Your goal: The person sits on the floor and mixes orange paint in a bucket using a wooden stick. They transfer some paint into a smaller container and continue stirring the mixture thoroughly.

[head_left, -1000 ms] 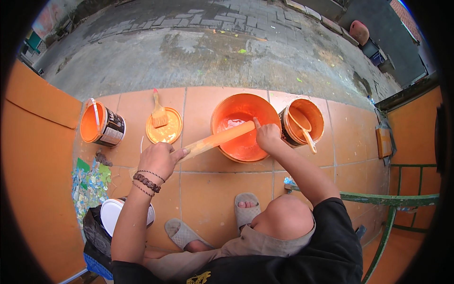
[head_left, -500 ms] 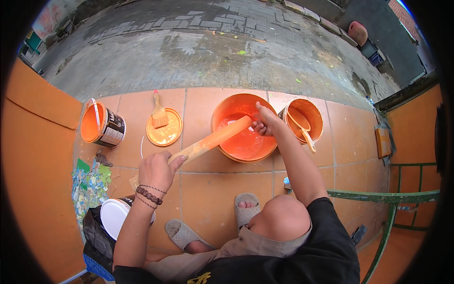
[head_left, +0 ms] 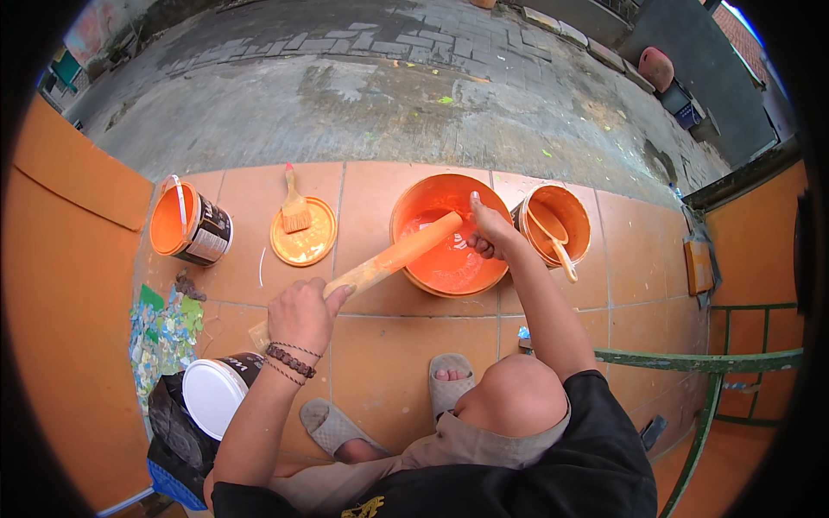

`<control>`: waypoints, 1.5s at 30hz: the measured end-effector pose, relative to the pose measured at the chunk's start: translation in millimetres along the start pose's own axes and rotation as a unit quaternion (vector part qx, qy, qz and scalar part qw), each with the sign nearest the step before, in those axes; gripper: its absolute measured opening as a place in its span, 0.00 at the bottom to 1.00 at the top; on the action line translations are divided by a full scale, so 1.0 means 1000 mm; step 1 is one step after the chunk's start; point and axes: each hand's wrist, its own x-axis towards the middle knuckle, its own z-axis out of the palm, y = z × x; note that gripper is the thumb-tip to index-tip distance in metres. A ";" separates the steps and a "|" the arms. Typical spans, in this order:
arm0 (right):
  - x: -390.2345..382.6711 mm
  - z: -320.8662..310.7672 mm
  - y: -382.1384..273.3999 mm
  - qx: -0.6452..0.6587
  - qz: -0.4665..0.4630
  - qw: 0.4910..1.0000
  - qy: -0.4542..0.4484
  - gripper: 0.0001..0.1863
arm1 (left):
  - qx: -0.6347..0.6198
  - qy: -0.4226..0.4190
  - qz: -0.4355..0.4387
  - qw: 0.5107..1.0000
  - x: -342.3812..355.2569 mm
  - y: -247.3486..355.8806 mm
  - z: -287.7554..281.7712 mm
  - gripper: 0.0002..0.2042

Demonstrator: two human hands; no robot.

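My left hand (head_left: 300, 318) is closed around a long wooden stick (head_left: 389, 263), whose far part is coated orange and reaches over a large orange bucket (head_left: 440, 274) with glossy wet paint inside. Just beside that coated end is my right hand (head_left: 494, 231), over the bucket's right side, thumb raised apart from loosely curled fingers, with nothing visible in it. A smaller paint-streaked bucket (head_left: 580, 220) stands at the right with a long-handled plastic scoop (head_left: 563, 253) in it. A paintbrush (head_left: 295, 210) lies on an orange-smeared lid (head_left: 306, 243) left of the large bucket.
Another paint pail (head_left: 207, 233) is at the far left, above scattered paint flakes (head_left: 164, 341). A white-lidded container (head_left: 211, 395) sits by my left forearm. A green metal rail (head_left: 656, 357) runs at right. Orange walls flank the tiled floor (head_left: 389, 363); grey pavement lies beyond.
My right hand's extended index finger has left the stick's coated end; that hand now sits beside it, fingers curled, thumb up. My left hand has shifted slightly with the stick.
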 end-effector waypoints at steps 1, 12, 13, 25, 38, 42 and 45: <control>0.006 -0.002 0.001 -0.037 -0.001 0.999 0.037 0.40 | -0.003 0.001 0.002 1.000 0.000 0.001 0.001 0.22; 0.012 0.009 -0.016 -0.410 -0.021 0.910 0.065 0.52 | 0.003 0.006 -0.006 1.000 -0.003 -0.002 0.002 0.21; 0.008 0.008 -0.019 -0.435 -0.035 0.898 0.061 0.52 | 0.010 0.007 -0.005 1.000 -0.002 -0.001 0.002 0.21; 0.001 -0.001 0.001 -0.531 -0.212 0.818 0.052 0.32 | 0.006 0.020 0.019 1.000 0.000 0.001 0.006 0.19; 0.018 -0.002 0.006 -0.541 -0.106 0.831 0.081 0.40 | -0.007 -0.015 0.003 1.000 0.000 0.000 0.005 0.20; 0.004 0.006 0.015 -0.541 -0.077 0.836 0.051 0.40 | -0.006 -0.042 -0.013 0.999 0.002 0.002 0.002 0.21; 0.011 0.004 0.022 -0.606 -0.057 0.793 0.030 0.42 | -0.018 -0.069 -0.023 0.997 0.005 0.006 0.000 0.22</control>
